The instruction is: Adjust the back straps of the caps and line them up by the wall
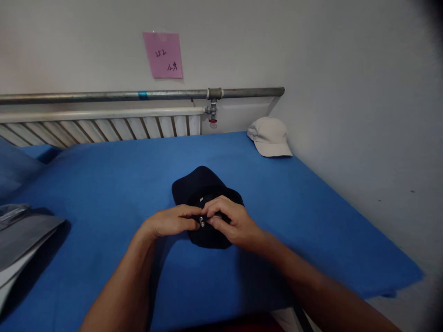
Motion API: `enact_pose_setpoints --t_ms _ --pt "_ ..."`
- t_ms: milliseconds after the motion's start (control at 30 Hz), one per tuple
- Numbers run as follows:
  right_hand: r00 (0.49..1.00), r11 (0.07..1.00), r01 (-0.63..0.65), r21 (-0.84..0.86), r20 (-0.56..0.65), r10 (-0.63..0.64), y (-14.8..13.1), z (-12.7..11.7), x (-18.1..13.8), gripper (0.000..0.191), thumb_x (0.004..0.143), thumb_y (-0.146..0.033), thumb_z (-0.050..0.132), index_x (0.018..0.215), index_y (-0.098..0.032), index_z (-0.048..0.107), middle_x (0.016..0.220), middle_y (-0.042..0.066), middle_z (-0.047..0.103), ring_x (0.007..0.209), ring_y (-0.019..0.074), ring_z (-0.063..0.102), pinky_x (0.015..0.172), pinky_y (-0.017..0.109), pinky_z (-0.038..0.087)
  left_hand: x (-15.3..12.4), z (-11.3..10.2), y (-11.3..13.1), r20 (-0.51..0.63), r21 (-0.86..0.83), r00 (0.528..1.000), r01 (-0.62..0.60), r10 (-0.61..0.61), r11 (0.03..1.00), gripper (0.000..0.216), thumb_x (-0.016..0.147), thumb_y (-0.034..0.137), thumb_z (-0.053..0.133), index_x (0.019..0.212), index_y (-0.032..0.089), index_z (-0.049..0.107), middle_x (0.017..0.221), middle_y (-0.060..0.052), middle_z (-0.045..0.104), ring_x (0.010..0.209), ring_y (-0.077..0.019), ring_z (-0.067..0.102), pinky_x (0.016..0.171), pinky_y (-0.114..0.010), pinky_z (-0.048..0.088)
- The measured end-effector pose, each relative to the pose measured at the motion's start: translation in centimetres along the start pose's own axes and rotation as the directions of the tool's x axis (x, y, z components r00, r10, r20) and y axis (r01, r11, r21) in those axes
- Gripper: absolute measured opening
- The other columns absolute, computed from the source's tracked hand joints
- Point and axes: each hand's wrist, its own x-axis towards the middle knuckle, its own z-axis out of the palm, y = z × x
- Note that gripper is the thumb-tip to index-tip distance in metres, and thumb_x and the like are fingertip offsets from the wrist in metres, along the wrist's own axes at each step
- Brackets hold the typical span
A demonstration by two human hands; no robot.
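Note:
A dark navy cap (pixel 200 186) lies on the blue bed sheet (pixel 110 184) in the middle of the view. Both my hands rest on its near side. My left hand (pixel 175 221) pinches the cap's back strap at a small metal buckle (pixel 202 221). My right hand (pixel 230 221) is curled over the same strap from the right, fingers closed on it. The fingertips of the two hands almost touch at the buckle.
A beige cap (pixel 270 137) sits at the far right corner by the wall. A radiator (pixel 104 128) and metal pipe (pixel 138 95) run along the back wall under a pink note (pixel 163 54). Grey fabric (pixel 20 240) lies at the left edge.

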Motion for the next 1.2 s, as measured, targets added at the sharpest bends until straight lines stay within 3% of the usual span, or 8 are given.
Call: enact_pose_setpoints --t_ms 100,267,467,700,1033,1200 --pt "0.997 0.990 -0.076 0.117 0.011 0.076 0.09 -0.14 -0.08 0.007 0.084 -0.016 0.057 0.086 -0.021 0.060 0.087 0.002 0.065 0.084 0.0150 0.061 0.080 0.033 0.050 0.26 0.22 -0.19 -0.058 0.040 0.998 -0.001 0.004 0.999 0.017 0.073 0.017 0.051 0.085 0.018 0.062 0.073 0.002 0.052 0.066 -0.0122 0.044 0.060 -0.026 0.034" --pt "0.996 0.981 -0.084 0.177 0.031 0.080 -0.10 -0.47 0.03 0.006 0.082 -0.015 0.061 0.084 -0.020 0.062 0.083 0.002 0.064 0.083 0.0149 0.060 0.079 0.032 0.049 0.38 0.54 0.11 -0.127 0.030 0.992 -0.019 0.023 0.999 0.016 0.071 0.014 0.050 0.082 0.017 0.061 0.072 0.002 0.053 0.066 -0.0124 0.045 0.061 -0.026 0.034" --pt "0.994 0.977 -0.102 0.187 -0.015 0.107 0.05 -0.76 0.10 0.004 0.083 -0.018 0.061 0.085 -0.021 0.063 0.082 0.001 0.062 0.080 0.0138 0.060 0.078 0.031 0.049 0.01 0.26 0.58 -0.207 -0.321 0.978 -0.099 0.032 0.942 0.031 0.067 0.014 0.062 0.096 0.018 0.069 0.086 -0.001 0.063 0.081 -0.0138 0.053 0.072 -0.027 0.039" --pt "0.990 0.973 -0.115 0.200 -0.051 0.128 0.62 -0.73 0.01 0.004 0.085 -0.022 0.059 0.085 -0.022 0.063 0.082 0.001 0.063 0.079 0.0139 0.060 0.077 0.032 0.050 0.29 0.47 0.53 -0.318 -0.549 0.948 -0.202 0.021 0.811 0.026 0.068 0.017 0.072 0.095 0.016 0.071 0.085 -0.002 0.067 0.081 -0.0132 0.059 0.078 -0.027 0.042" --pt "0.975 0.965 -0.160 0.209 -0.116 0.187 0.39 -0.86 0.23 0.006 0.079 -0.016 0.062 0.081 -0.022 0.064 0.080 0.000 0.063 0.076 0.0133 0.061 0.076 0.031 0.050 0.31 0.77 0.52 -0.312 -0.545 0.950 -0.189 0.012 0.817 0.039 0.058 0.008 0.077 0.095 0.017 0.069 0.078 0.001 0.064 0.069 -0.0086 0.056 0.064 -0.021 0.043" --pt "0.992 0.997 -0.045 0.069 -0.115 0.053 0.23 -0.89 0.21 0.011 0.081 -0.019 0.063 0.091 -0.024 0.066 0.081 0.001 0.067 0.080 0.0153 0.062 0.080 0.035 0.050 0.50 0.97 0.76 -0.399 -0.505 0.917 -0.201 -0.020 0.839 0.036 0.057 0.007 0.076 0.091 0.018 0.071 0.080 0.001 0.062 0.068 -0.0076 0.051 0.061 -0.021 0.040"
